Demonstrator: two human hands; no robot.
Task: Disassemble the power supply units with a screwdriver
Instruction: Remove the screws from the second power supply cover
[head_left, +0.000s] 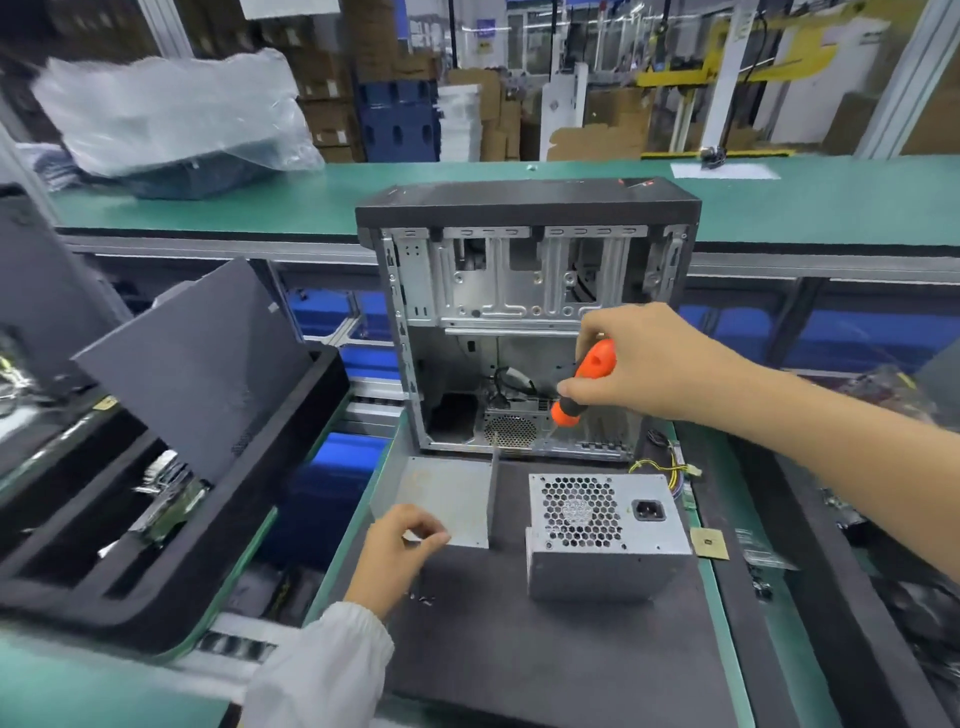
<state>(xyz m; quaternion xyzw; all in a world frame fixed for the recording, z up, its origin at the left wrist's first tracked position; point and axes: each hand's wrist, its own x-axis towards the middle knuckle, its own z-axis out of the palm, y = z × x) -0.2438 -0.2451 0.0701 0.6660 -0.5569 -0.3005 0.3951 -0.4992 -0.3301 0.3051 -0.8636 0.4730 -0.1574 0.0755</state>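
A grey power supply unit (605, 540) with a honeycomb fan grille and a mains socket sits on the dark mat (545, 665), its yellow wires (670, 467) trailing right. Left of it lies a bent grey metal cover plate (447, 499). My left hand (402, 551) pinches that plate's near corner. My right hand (654, 361) grips an orange-and-black screwdriver (584, 382), tip pointing down in front of the open computer case (524, 322) behind the unit. A few small screws (423, 598) lie on the mat near my left wrist.
A black foam tray (130, 519) with parts and a leaning dark side panel (202, 364) fills the left. A small brown square (709, 543) and plastic bags (763, 551) lie right of the mat. A plastic-wrapped bundle (176, 114) sits on the far green bench.
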